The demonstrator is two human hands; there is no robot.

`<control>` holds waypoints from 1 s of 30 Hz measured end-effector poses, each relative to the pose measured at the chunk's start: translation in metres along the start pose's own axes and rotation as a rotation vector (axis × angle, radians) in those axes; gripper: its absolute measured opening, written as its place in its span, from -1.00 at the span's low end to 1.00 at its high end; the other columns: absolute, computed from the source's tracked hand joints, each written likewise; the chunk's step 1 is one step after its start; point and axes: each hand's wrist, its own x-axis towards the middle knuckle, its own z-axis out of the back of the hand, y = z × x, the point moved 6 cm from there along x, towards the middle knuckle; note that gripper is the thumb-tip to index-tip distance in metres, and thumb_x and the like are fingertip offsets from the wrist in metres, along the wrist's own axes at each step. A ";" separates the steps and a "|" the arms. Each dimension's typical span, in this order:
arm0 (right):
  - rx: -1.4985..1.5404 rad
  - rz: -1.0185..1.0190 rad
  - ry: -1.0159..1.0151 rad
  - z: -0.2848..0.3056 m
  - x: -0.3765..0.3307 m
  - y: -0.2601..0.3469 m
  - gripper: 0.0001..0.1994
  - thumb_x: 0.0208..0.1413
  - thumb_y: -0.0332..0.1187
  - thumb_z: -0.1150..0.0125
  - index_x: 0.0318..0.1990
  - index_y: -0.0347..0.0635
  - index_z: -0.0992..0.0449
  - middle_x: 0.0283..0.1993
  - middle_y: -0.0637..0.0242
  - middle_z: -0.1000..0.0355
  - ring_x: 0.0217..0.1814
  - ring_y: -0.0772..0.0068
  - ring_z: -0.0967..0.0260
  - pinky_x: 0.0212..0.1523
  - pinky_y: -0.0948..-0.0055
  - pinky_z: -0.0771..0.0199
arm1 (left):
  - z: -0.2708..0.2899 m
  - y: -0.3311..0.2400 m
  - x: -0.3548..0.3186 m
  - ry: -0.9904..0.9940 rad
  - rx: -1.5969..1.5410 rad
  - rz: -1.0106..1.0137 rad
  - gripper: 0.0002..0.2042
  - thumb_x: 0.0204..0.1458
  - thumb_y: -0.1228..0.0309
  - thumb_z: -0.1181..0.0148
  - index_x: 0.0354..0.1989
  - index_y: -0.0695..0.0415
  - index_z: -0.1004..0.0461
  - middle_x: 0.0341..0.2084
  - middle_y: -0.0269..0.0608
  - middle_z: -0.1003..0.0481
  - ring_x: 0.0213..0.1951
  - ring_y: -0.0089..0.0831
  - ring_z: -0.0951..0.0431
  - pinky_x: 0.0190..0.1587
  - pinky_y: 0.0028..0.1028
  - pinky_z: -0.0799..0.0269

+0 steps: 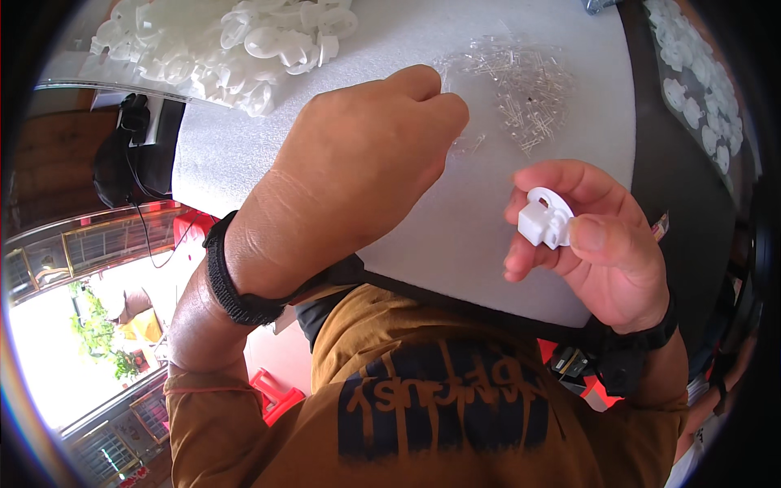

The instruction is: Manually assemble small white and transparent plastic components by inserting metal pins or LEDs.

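My right hand [606, 244] holds a small white plastic part [543, 220] between thumb and fingers, above the near right of the table. The part has a boxy block on one side and a round, ring-like rim with an opening on the other. My left hand [370, 154] is over the middle of the table, back of the hand up, with its fingers curled together. Its fingertips are hidden, so what they pinch, if anything, does not show. Just beyond it lies a loose pile of small thin clear pieces [525, 89], a few strays beside the knuckles.
A heap of white translucent plastic parts [268, 37] stands at the far left of the pale table [455, 268]. More white parts [700, 89] lie on a dark surface at the far right. Red stools [277, 396] and a hanging cable [154, 244] are at the left.
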 end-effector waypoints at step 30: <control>-0.017 -0.003 -0.037 -0.002 -0.001 0.000 -0.55 -0.08 -0.31 -0.10 -0.01 -0.36 -0.31 -0.18 0.16 -0.39 -0.32 0.32 -0.45 -0.25 0.37 -0.49 | -0.006 -0.009 0.022 -0.089 -0.100 -0.092 -0.94 -0.12 0.50 -0.08 -0.45 0.16 -0.35 -0.46 -0.18 -0.37 -0.43 -0.12 -0.41 -0.42 -0.29 -0.32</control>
